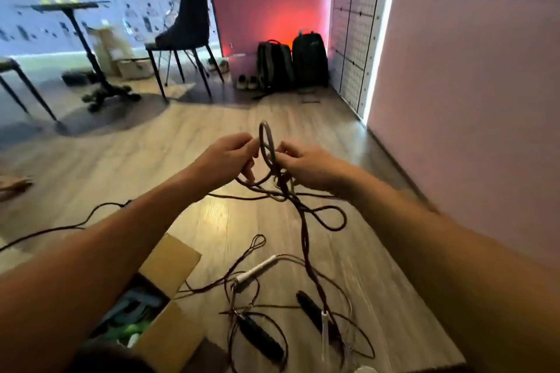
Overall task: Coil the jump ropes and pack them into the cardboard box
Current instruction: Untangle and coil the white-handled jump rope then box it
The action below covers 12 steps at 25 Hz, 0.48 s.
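Observation:
My left hand [231, 157] and my right hand [306, 165] are raised in front of me, both gripping a dark jump rope [304, 227]. A small loop of it stands up between my fingers. The rest hangs twisted down to the wooden floor, with another loop to the right. On the floor below lie tangled thin ropes with two black handles [260, 338] [310, 309] and a white handle [257, 272]. The open cardboard box [169, 266] sits at the lower left under my left forearm, with green and grey items inside.
A pink wall runs along the right. A dark chair [188, 30], a pedestal table [72, 9] and small boxes stand at the back left. Two black backpacks [292, 62] and shoes rest against the far red wall. A thin black cable [60, 227] crosses the floor at left.

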Each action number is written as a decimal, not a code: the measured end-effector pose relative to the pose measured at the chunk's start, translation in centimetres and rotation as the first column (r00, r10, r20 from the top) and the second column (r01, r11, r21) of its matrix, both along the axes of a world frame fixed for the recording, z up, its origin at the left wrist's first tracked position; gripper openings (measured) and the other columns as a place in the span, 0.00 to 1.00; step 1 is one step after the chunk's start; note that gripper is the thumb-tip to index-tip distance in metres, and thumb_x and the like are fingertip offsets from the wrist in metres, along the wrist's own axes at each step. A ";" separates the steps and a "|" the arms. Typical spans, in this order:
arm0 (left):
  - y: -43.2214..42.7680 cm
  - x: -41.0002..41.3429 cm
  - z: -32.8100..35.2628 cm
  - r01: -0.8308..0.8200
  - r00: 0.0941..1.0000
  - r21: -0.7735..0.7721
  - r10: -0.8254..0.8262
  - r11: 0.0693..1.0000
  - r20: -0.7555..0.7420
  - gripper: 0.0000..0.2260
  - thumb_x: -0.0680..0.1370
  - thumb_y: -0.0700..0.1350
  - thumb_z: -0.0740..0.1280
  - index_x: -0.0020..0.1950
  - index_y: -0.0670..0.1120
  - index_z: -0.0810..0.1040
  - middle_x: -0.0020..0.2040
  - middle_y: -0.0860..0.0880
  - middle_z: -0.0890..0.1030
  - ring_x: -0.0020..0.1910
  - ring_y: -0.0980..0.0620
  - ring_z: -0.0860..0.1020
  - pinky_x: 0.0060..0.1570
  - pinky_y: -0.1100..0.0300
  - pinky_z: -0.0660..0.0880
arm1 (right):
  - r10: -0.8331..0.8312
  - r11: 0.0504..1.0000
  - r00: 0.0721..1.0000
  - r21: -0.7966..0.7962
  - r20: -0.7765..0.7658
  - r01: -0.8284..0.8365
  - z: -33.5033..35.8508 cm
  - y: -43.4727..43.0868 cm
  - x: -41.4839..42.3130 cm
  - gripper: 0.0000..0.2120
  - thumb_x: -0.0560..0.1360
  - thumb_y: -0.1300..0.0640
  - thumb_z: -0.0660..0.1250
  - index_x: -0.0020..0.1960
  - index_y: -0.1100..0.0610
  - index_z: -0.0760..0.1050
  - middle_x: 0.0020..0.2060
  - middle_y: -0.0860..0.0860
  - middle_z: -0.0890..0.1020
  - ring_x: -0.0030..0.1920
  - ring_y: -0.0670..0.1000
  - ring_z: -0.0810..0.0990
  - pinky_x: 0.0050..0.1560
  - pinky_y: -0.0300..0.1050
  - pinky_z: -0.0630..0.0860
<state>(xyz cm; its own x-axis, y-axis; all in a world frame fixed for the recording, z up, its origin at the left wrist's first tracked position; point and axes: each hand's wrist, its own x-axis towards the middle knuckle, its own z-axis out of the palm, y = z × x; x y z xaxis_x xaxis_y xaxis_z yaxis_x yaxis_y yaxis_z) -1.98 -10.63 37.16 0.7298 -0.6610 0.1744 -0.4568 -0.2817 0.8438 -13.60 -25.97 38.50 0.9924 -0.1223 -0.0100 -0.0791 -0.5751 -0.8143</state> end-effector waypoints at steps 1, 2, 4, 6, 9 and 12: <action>1.0 -0.6 1.3 -0.092 0.996 -0.077 0.091 0.993 -0.015 0.14 0.83 0.51 0.61 0.43 0.44 0.77 0.32 0.50 0.74 0.32 0.51 0.77 0.34 0.58 0.74 | -0.042 0.998 0.997 0.052 0.057 0.039 0.8 1.4 -0.5 0.11 0.83 0.49 0.59 0.57 0.55 0.75 0.50 0.53 0.81 0.51 0.53 0.81 0.53 0.51 0.79; 1.9 -1.6 2.3 -0.177 0.983 -0.157 0.167 0.972 -0.070 0.14 0.82 0.52 0.62 0.44 0.45 0.78 0.33 0.50 0.75 0.32 0.51 0.78 0.34 0.59 0.73 | -0.075 0.993 0.993 0.100 0.093 0.066 1.5 2.7 -1.0 0.12 0.83 0.50 0.58 0.58 0.56 0.74 0.50 0.54 0.81 0.50 0.54 0.82 0.53 0.52 0.80; 3.4 -4.0 2.5 -0.255 0.955 -0.267 0.199 0.929 -0.219 0.13 0.82 0.55 0.61 0.52 0.47 0.79 0.39 0.49 0.81 0.41 0.51 0.82 0.40 0.57 0.73 | -0.150 0.953 0.982 0.282 0.118 0.112 2.4 4.4 -1.6 0.12 0.84 0.51 0.56 0.59 0.57 0.73 0.49 0.54 0.80 0.49 0.54 0.81 0.52 0.52 0.80; 4.1 -6.0 1.2 -0.199 0.953 -0.253 0.127 0.947 -0.274 0.14 0.81 0.57 0.61 0.58 0.49 0.78 0.49 0.50 0.84 0.51 0.51 0.82 0.47 0.56 0.75 | -0.271 0.781 0.959 0.600 0.081 0.170 3.1 5.7 -2.2 0.12 0.85 0.53 0.55 0.58 0.59 0.73 0.43 0.54 0.78 0.41 0.52 0.79 0.46 0.47 0.80; 4.7 -7.4 0.1 0.014 0.965 -0.052 -0.027 0.999 -0.260 0.16 0.80 0.58 0.61 0.53 0.48 0.82 0.46 0.50 0.85 0.48 0.54 0.83 0.49 0.60 0.76 | -0.383 0.434 0.923 0.873 -0.046 0.224 3.6 7.0 -2.7 0.11 0.84 0.56 0.56 0.56 0.60 0.74 0.38 0.54 0.78 0.34 0.49 0.77 0.37 0.41 0.78; 5.6 -6.7 1.1 0.133 0.979 -0.017 -0.134 0.991 -0.155 0.11 0.80 0.52 0.65 0.48 0.47 0.82 0.37 0.54 0.81 0.37 0.59 0.79 0.41 0.65 0.75 | -0.415 0.443 0.908 0.857 -0.065 0.264 3.3 6.7 -2.1 0.14 0.84 0.52 0.58 0.56 0.60 0.77 0.44 0.56 0.83 0.43 0.52 0.82 0.45 0.44 0.79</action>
<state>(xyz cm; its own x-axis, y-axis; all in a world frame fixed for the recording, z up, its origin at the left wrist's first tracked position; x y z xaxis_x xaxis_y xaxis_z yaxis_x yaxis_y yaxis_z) -8.72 -5.05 38.21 0.6536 -0.7535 0.0710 -0.3535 -0.2209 0.9090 -15.67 -19.27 41.76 0.8719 -0.4576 -0.1745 0.0426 0.4257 -0.9038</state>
